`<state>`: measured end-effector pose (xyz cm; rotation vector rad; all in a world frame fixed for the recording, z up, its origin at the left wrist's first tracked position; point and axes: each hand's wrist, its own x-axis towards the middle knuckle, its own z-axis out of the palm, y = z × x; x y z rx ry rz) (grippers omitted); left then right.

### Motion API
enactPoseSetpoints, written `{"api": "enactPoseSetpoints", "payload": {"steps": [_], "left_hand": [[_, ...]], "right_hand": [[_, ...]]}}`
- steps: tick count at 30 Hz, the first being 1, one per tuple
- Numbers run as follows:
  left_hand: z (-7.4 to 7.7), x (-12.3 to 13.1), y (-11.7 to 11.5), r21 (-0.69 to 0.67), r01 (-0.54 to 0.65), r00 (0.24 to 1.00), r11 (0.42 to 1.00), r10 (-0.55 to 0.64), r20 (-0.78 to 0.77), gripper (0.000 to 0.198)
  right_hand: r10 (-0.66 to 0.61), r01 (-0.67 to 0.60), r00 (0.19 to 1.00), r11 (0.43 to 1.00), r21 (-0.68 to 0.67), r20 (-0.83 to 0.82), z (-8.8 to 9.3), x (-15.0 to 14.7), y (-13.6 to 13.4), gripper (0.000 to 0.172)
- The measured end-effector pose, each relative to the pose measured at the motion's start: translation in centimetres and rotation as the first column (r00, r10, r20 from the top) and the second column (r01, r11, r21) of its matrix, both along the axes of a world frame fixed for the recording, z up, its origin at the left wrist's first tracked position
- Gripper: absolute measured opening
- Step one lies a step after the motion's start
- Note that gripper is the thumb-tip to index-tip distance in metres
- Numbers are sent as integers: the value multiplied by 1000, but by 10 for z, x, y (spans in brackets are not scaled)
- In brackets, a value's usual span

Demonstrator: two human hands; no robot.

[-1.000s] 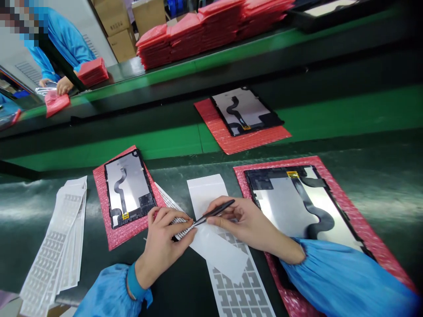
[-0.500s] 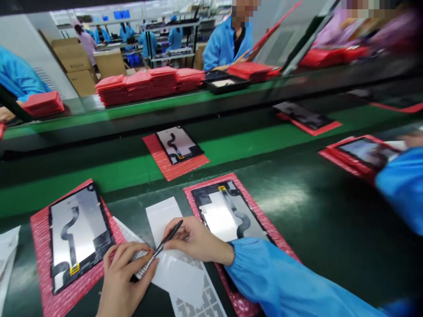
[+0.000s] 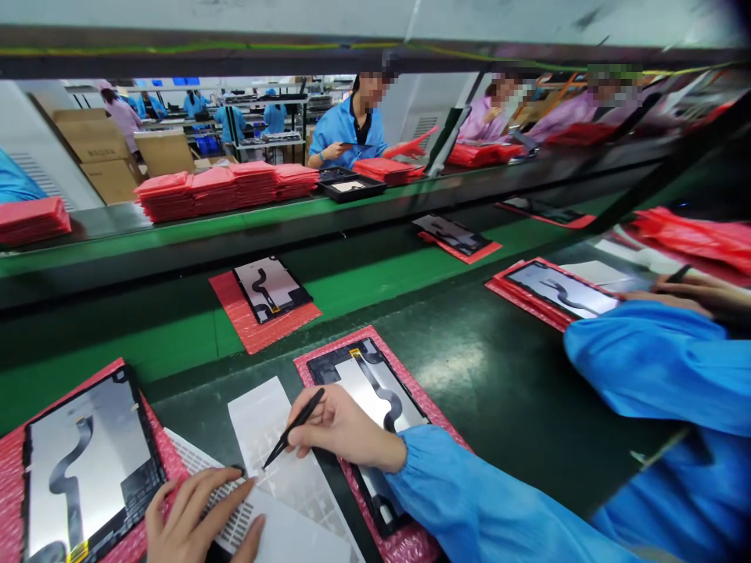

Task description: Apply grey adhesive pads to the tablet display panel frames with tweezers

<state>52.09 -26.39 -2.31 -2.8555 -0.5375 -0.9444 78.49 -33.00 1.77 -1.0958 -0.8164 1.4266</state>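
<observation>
Black tweezers (image 3: 300,420) are pinched in my right hand (image 3: 346,438), tips angled down onto a pale sheet of adhesive pieces (image 3: 261,407). My left hand (image 3: 196,516) lies with fingers apart over a white sheet with rows of small dark marks (image 3: 238,520), its fingertips close to the tweezer tips. A plain white sheet (image 3: 299,532) overlaps the adhesive sheet near my left thumb. To the left, a display panel (image 3: 94,461) with a curved flat cable rests on pink bubble wrap. Another display panel (image 3: 375,383) lies partly beneath my right forearm, also on pink wrap.
A green conveyor belt (image 3: 340,285) carries a panel (image 3: 273,289) on a red sleeve, with others farther right. Beyond stand stacks of red sleeves (image 3: 217,188) and a black tray (image 3: 350,186). At right, a co-worker's blue sleeve (image 3: 651,367) reaches beside another panel (image 3: 557,289).
The view has swung right and upward. The tweezer tips have come away from my left fingertips to the adhesive sheet, and my left finger and thumb have spread apart.
</observation>
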Motion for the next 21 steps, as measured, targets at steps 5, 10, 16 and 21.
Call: {"api": "enactPoseSetpoints", "payload": {"steps": [5, 10, 16, 21], "left_hand": [[26, 40, -2, -81, 243, 969, 967, -246, -32, 20], [34, 94, 2, -194, 300, 950, 934, -311, -27, 21], [17, 119, 10, -298, 365, 914, 882, -400, -64, 21], [15, 120, 12, -359, 350, 901, 865, -415, -122, 34]], "right_hand": [[-192, 187, 974, 981, 54, 120, 6, 45, -20, 42], [-344, 337, 929, 939, 69, 135, -4, 74, -33, 47], [-426, 422, 872, 904, 71, 241, -4, 80, -39, 41], [-420, 463, 811, 886, -8, 407, -3, 83, -41, 40]]}}
